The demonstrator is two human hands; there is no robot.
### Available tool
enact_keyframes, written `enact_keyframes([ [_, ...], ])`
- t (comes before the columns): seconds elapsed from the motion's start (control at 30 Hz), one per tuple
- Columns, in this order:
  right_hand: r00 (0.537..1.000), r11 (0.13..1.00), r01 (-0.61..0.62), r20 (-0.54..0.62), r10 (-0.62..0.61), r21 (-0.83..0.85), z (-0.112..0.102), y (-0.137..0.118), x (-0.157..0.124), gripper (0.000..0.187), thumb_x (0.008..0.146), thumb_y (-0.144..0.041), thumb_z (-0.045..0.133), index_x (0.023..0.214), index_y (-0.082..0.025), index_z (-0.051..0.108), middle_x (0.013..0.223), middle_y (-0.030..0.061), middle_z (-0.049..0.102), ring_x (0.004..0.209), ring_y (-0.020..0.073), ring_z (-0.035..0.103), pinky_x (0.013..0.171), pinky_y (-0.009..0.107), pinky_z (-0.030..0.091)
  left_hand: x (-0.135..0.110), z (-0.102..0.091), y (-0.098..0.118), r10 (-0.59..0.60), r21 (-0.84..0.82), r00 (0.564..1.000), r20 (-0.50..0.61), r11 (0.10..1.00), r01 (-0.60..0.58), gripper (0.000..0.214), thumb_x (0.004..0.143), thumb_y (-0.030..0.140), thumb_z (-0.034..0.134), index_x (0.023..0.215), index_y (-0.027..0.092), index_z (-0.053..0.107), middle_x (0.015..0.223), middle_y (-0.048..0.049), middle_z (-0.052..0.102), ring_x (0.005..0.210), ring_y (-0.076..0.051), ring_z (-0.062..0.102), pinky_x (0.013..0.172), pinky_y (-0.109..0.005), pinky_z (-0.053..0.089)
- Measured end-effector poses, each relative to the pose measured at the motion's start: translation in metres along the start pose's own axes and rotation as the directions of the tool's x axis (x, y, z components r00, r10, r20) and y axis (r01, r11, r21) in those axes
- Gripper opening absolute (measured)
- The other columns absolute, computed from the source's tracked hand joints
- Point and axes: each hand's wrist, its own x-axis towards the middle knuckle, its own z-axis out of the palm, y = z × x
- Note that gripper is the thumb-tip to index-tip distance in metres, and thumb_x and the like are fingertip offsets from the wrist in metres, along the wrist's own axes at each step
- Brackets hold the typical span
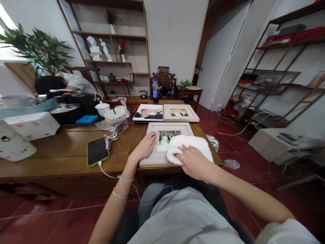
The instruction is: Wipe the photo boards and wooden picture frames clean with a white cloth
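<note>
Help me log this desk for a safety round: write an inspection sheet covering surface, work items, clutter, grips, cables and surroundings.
Surface: brown wooden table, no damage seen.
Work items: light picture frame lying flat, photo side up; white cloth on its right part.
Clutter: phone, blue box, lidded cup in a plastic bag, bottle; second frame behind.
Grips: left grip lies open on the frame's left side; right grip holds the cloth.
Cables: white charging cable from the phone, passing the left wrist; other white cables on the floor.
Surroundings: red tiled floor, shelves, another person bent forward at far left.
</note>
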Motion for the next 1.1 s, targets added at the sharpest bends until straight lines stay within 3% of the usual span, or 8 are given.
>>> enact_keyframes([
  [0.23,0.99,0.997,-0.068,-0.123,0.064,-0.031,0.039,0.058,0.058,0.045,0.075,-0.01,0.048,0.118,-0.016,0.057,0.138,0.0141,0.045,0.131,0.0327,0.032,0.105,0.053,0.021,-0.001,0.001,-0.003,0.009,-0.012,1.0,-0.001,1.0,-0.009,0.044,0.091,0.021,0.029,0.129,0.009,0.048,0.139,-0.0154,0.042,0.132,-0.024,0.034,0.111,-0.042,0.028],
  [0.37,0.982,0.99,-0.102,-0.172,0.084,-0.096,0.043,0.083,0.089,0.046,0.078,-0.006,0.043,0.12,-0.017,0.056,0.142,0.0115,0.041,0.132,0.0354,0.026,0.105,0.058,0.015,-0.001,-0.002,-0.002,0.004,-0.008,1.0,0.015,1.0,-0.004,0.045,0.09,0.019,0.029,0.13,0.011,0.047,0.14,-0.0143,0.042,0.132,-0.024,0.034,0.111,-0.043,0.028],
  [0.47,0.985,0.989,-0.086,-0.157,0.067,-0.12,0.042,0.087,0.098,0.046,0.079,-0.004,0.04,0.121,-0.016,0.055,0.14,0.0119,0.043,0.13,0.0363,0.029,0.103,0.058,0.018,-0.001,-0.002,0.0,-0.006,-0.007,1.0,0.025,1.0,0.006,0.045,0.09,0.019,0.028,0.129,0.007,0.048,0.14,-0.016,0.042,0.132,-0.024,0.034,0.112,-0.043,0.028],
  [0.67,0.996,0.993,-0.009,-0.088,-0.001,-0.12,0.036,0.065,0.072,0.04,0.079,-0.006,0.04,0.114,-0.014,0.058,0.127,0.0153,0.053,0.117,0.0328,0.044,0.096,0.051,0.031,0.0,0.0,-0.001,-0.014,-0.013,1.0,0.003,1.0,0.014,0.044,0.09,0.02,0.03,0.129,0.009,0.048,0.139,-0.0147,0.042,0.132,-0.024,0.035,0.112,-0.042,0.028],
  [0.87,0.996,0.995,0.078,0.044,-0.075,-0.055,0.002,0.02,0.02,0.03,0.076,-0.008,0.046,0.102,-0.015,0.061,0.098,0.0146,0.065,0.094,0.0286,0.058,0.079,0.039,0.042,0.0,0.0,0.0,-0.01,-0.029,1.0,-0.01,1.0,0.01,0.044,0.09,0.02,0.031,0.128,0.009,0.049,0.138,-0.0151,0.044,0.131,-0.024,0.036,0.111,-0.043,0.028],
  [1.0,0.992,0.992,0.126,0.023,-0.127,0.019,-0.011,-0.002,-0.003,0.029,0.075,-0.009,0.047,0.099,-0.017,0.061,0.104,0.0137,0.063,0.099,0.029,0.057,0.079,0.039,0.043,-0.001,0.001,0.0,-0.009,-0.031,1.0,-0.019,0.999,0.009,0.044,0.089,0.02,0.032,0.129,0.012,0.049,0.138,-0.0127,0.044,0.131,-0.023,0.036,0.111,-0.044,0.029],
  [1.1,0.995,0.992,0.105,-0.006,-0.104,0.063,-0.006,-0.003,-0.003,0.032,0.074,-0.012,0.05,0.103,-0.018,0.061,0.108,0.0137,0.061,0.105,0.0294,0.055,0.084,0.04,0.042,-0.001,0.001,-0.001,-0.002,-0.024,1.0,-0.02,1.0,0.002,0.044,0.09,0.02,0.032,0.129,0.012,0.049,0.139,-0.0126,0.044,0.131,-0.024,0.036,0.111,-0.044,0.029],
])
